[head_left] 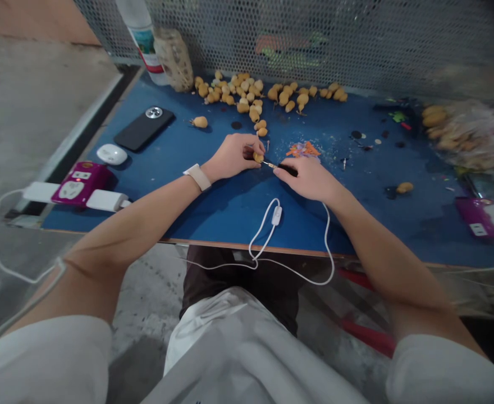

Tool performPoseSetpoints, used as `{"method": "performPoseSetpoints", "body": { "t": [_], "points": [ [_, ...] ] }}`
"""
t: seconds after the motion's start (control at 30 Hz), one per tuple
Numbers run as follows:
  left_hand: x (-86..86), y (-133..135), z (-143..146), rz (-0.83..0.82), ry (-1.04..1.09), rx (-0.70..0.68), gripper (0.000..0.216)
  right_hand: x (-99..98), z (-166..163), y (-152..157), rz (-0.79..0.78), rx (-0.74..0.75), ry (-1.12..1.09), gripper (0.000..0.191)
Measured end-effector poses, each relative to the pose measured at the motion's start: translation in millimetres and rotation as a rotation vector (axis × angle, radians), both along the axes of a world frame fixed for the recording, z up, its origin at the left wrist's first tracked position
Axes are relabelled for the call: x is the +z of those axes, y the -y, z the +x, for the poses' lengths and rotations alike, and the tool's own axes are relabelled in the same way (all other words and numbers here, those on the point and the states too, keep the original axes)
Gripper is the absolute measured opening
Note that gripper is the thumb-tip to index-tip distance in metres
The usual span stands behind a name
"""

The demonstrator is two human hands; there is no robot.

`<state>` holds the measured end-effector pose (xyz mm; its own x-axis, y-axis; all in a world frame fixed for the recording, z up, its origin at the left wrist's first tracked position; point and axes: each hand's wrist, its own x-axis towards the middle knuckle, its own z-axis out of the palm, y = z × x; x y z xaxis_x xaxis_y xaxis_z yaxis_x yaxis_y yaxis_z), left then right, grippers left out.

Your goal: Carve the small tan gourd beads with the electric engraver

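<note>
My left hand [239, 154], with a pale band on its wrist, pinches a small gourd [258, 157] between thumb and fingers above the blue tabletop [213, 207]. In my right hand [310, 175] is a black-handled pen tool [288, 168] with a thin metal tip. The tip points left and meets the gourd or comes very close to it; I cannot tell which. A white cord [328, 224] with an inline switch [277, 215] runs up to my right wrist. Just beyond that hand lies a heap of small orange and purple pieces [303, 149].
Many small gourds [247, 90] line the back by a perforated metal panel [238, 39]. At left are a bottle [143, 45], a jar [174, 62], a phone [144, 129], a white case [111, 154] and a purple power adapter [81, 182]. A plastic bag [474, 134] sits at right.
</note>
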<state>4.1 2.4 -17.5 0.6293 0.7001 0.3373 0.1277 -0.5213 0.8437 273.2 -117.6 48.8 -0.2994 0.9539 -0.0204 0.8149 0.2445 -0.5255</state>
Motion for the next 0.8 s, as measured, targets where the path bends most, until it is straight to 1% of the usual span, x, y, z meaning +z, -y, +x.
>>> {"method": "performPoseSetpoints", "body": {
  "t": [0.53,0.8],
  "points": [
    [-1.1,-1.7,-1.5,-0.013,0.028,-0.007,0.032,-2.4,3.4,-0.9,0.026,0.014,-0.018,0.042],
    [-2.6,-2.4,-1.5,0.05,0.019,0.019,0.027,0.7,0.1,1.0,-0.015,-0.007,-0.016,0.041]
  ]
}}
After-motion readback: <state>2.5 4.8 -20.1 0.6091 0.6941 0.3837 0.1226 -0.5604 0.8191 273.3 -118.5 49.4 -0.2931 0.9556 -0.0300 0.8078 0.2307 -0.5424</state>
